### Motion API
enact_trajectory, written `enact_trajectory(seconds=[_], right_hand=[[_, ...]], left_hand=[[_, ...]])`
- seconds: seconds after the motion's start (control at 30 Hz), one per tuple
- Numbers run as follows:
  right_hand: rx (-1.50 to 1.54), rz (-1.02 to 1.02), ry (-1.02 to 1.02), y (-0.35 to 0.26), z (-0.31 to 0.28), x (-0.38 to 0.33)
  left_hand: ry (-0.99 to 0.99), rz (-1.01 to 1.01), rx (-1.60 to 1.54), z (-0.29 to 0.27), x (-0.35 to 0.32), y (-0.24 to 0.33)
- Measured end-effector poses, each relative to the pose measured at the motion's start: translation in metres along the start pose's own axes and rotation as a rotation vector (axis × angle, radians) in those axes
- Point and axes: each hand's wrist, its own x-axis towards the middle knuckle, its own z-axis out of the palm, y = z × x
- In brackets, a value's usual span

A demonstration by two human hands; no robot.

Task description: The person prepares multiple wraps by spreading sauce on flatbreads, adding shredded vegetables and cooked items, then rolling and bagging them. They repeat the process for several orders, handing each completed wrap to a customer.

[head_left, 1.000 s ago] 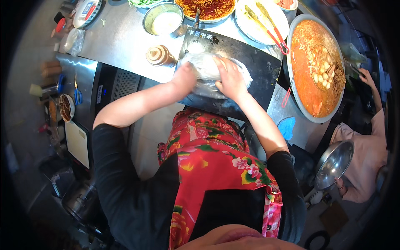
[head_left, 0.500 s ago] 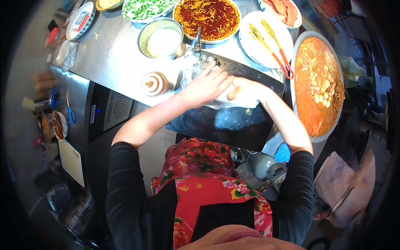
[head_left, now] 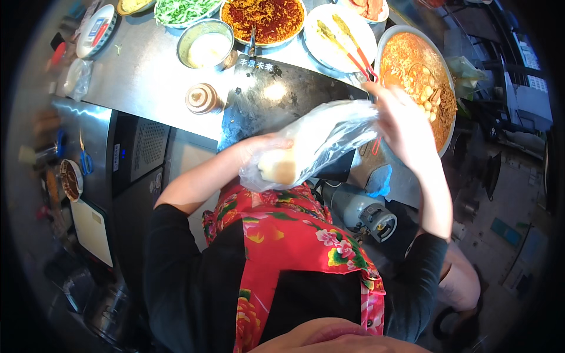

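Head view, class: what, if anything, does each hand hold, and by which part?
A clear plastic bag: the left hand holds its lower-left end, by the pale item inside; the right hand holds its upper-right end.

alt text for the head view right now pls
A person's left hand holds one end of a clear plastic bag with something pale inside, the blurred right hand at its other end, over a dark board. Beyond are a metal bowl, red-handled tongs and a grey tub of orange-red food.
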Motion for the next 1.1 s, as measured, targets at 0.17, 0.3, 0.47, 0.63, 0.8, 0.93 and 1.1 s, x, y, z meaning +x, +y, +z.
enact_trajectory(seconds=[0.17, 0.3, 0.47, 0.63, 0.8, 0.93, 1.1], right_hand=[[1.222, 0.257, 0.242, -0.06, -0.001, -0.046], [0.347, -0.316, 0.088, -0.112, 0.061, -0.029], [0.144, -0.31, 0.443, -0.095, 0.064, -0.023], [1.352, 0.369, 0.415, -0.085, 0.022, -0.033], [0.33, -0.322, 0.111, -0.115, 0.046, -0.02], [0.266, -0.173, 0.486, -0.107, 0.043, -0.021], [1.372, 0.237, -0.196, -0.087, 0.02, -0.022]], left_hand=[[-0.069, 0.285, -0.151, 0.013, 0.019, -0.017], [-0.194, 0.548, -0.288, 0.032, 0.05, -0.012], [-0.11, 0.431, -0.186, 0.021, 0.057, -0.006], [-0.052, 0.191, -0.294, -0.006, 0.045, -0.013], [0.094, 0.403, -0.145, -0.006, 0.036, -0.033], [-0.043, 0.292, -0.328, -0.011, 0.035, -0.04], [0.218, 0.202, 0.024, -0.021, 0.018, -0.018]])
